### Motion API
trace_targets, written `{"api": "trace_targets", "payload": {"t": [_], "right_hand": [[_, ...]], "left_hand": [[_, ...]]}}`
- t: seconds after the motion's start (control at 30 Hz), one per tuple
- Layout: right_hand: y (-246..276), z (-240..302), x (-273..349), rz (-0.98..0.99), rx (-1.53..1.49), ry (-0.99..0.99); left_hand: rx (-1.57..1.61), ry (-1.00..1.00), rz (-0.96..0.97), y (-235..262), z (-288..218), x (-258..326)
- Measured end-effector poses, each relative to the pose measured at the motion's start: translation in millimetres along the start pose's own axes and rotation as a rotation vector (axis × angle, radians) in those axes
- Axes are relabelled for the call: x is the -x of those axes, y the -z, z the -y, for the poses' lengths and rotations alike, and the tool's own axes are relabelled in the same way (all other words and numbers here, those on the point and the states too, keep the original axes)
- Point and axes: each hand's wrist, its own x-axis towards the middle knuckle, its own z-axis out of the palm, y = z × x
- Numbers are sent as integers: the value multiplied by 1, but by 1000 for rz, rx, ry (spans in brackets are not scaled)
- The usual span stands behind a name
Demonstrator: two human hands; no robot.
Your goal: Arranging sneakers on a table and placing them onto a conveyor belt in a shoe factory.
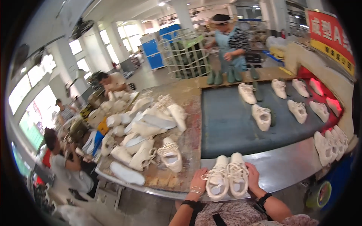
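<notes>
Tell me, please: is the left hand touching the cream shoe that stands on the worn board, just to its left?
Apart. The head view shows a strip of bare worn board between the left hand and the cream shoe.

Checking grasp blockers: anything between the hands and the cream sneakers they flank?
Nothing visible: the left hand is against the outer side of the left sneaker, the right hand against that of the right sneaker. Contact surfaces themselves are hidden.

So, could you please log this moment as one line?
left hand: at cream left shoe | right hand: at cream right shoe | shoes: side by side | beyond: dark belt
</notes>
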Motion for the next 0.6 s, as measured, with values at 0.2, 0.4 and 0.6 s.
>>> {"api": "trace_targets", "payload": {"t": [0.2,0.4,0.6], "right_hand": [[3,12,1,-7,-28,-2],[3,12,2,18,32,50],[3,9,2,7,52,62]], "left_hand": [[-13,-29,-134,-7,-2,-2],[-254,-31,150,-2,-4,4],[-224,-53,122,0,-3,4]]}}
